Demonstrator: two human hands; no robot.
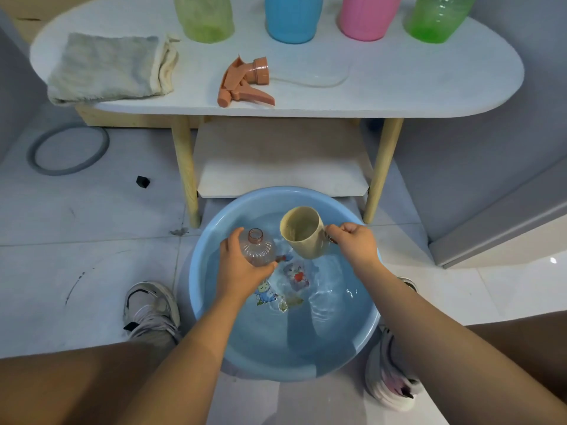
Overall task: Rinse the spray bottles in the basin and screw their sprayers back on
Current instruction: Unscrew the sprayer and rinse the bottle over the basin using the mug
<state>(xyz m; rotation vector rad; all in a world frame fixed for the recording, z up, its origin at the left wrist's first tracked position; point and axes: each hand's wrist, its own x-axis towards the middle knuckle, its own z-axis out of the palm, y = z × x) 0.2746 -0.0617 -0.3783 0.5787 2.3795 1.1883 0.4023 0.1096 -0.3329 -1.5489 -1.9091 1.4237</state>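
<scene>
Blue round plastic basin (214, 317) is sitting on the tiled floor, holding water, with cartoon stickers showing on its bottom. Left hand (242, 268) is gripping a clear pinkish plastic spray bottle (257, 248) with fingers curled round its body, holding it over the water with the open neck pointing up and away, no sprayer on it. Right hand (356, 242) is pinching the handle of a beige plastic cup (303, 236), tilting it toward the bottle, just beside it. Up on the white oval table (399, 87) behind the basin, an orange-brown trigger sprayer (242, 82) is lying on its side with its clear tube trailing off to the right, and a folded grey cloth (107, 67) is lying to its left. Four more bottles are standing along the back edge: yellow-green (204, 18), blue (293, 18), pink (368, 16) and bright green (437, 19).
</scene>
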